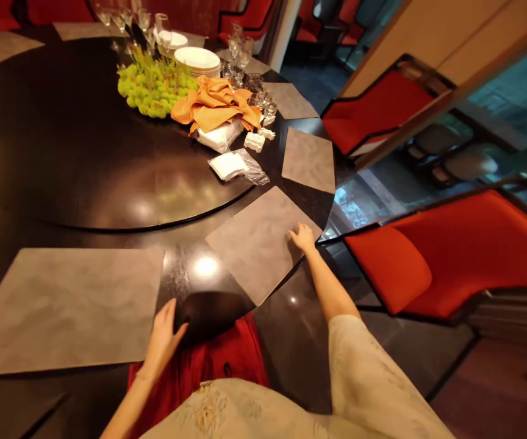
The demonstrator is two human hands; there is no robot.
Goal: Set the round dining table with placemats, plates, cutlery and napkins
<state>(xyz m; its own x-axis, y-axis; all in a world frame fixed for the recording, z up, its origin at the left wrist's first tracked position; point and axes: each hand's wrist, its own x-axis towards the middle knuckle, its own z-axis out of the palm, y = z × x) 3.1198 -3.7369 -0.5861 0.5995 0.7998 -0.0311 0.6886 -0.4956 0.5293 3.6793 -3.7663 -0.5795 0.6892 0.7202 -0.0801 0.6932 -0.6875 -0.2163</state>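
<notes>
As someone stood at a big round dark-lacquered banquet table [185, 268], red-cushioned chairs with black frames [428, 256] sat around it, and a brown floor [505, 390] ran off past the table's right side. Toward the table's far side, on its glossy round turntable [85, 152], sat a pile of orange cloth napkins [213, 103], a cluster of green grapes [151, 85], stacked white plates [197, 61] and clear stemmed glasses [236, 49]. Nearest the table's edge lay a grey suede-look placemat [257, 244], set at an angle, with the right hand [302, 238] on its far edge, fingers lightly spread, pressing rather than gripping. The left hand [163, 338] was open, fingers wide, right at the table's rim, holding nothing. Honestly, I'd worry that mat could skid on that polished top if pushed too hard, and a knock to the turntable could tip the glasses.
</notes>
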